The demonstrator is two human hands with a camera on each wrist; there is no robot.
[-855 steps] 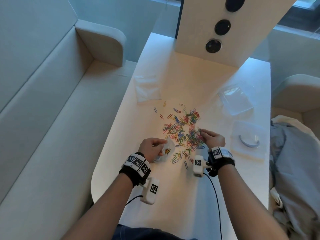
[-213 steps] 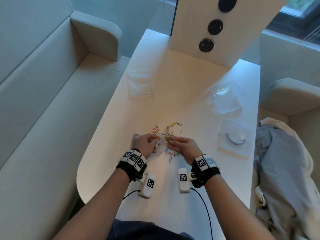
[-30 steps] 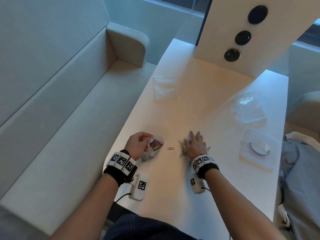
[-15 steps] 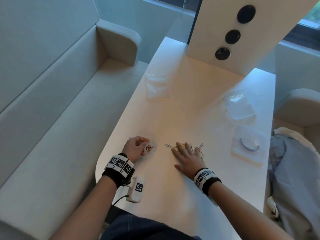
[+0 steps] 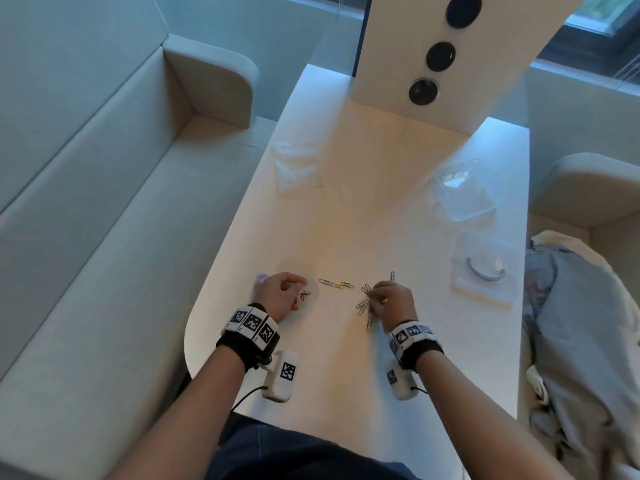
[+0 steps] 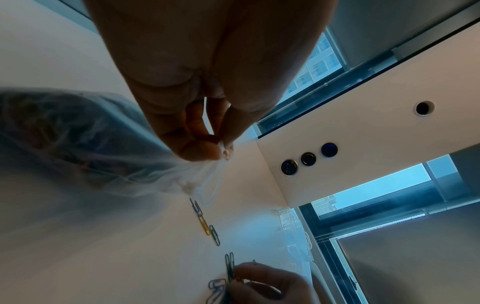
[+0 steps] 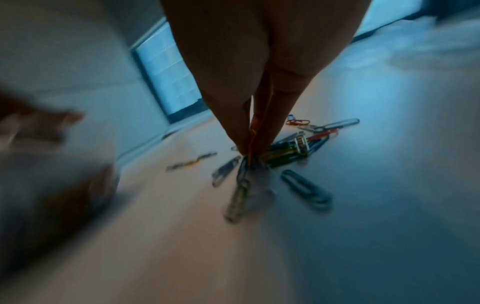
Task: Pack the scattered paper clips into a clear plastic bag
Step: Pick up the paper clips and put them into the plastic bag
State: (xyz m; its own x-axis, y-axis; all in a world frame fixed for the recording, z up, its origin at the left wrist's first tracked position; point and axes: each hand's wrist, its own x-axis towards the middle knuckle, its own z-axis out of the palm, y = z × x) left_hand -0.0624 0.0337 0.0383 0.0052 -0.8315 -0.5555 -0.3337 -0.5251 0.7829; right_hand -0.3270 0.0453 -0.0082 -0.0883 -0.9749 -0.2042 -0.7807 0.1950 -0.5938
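My left hand (image 5: 282,294) pinches the mouth of a clear plastic bag (image 6: 85,142) that lies on the white table (image 5: 346,375) and bulges with coloured paper clips. A short row of loose clips (image 5: 336,284) lies between my hands; in the left wrist view the same row (image 6: 205,224) runs away from the bag's mouth. My right hand (image 5: 389,301) has its fingertips drawn together over a small pile of clips (image 7: 288,152) and pinches a few of them (image 7: 245,164). One clip (image 5: 392,276) lies just beyond that hand.
A flat empty plastic bag (image 5: 298,164) lies at the far left of the table. At the right sit a clear plastic box (image 5: 462,190) and its lid (image 5: 485,271). A white panel with round sockets (image 5: 429,57) closes the far end. Benches flank the table; cloth (image 5: 581,323) lies on the right one.
My right hand, flat on the clips half a second ago, has drawn its fingers together on them. My left hand still holds the bag in about the same place.
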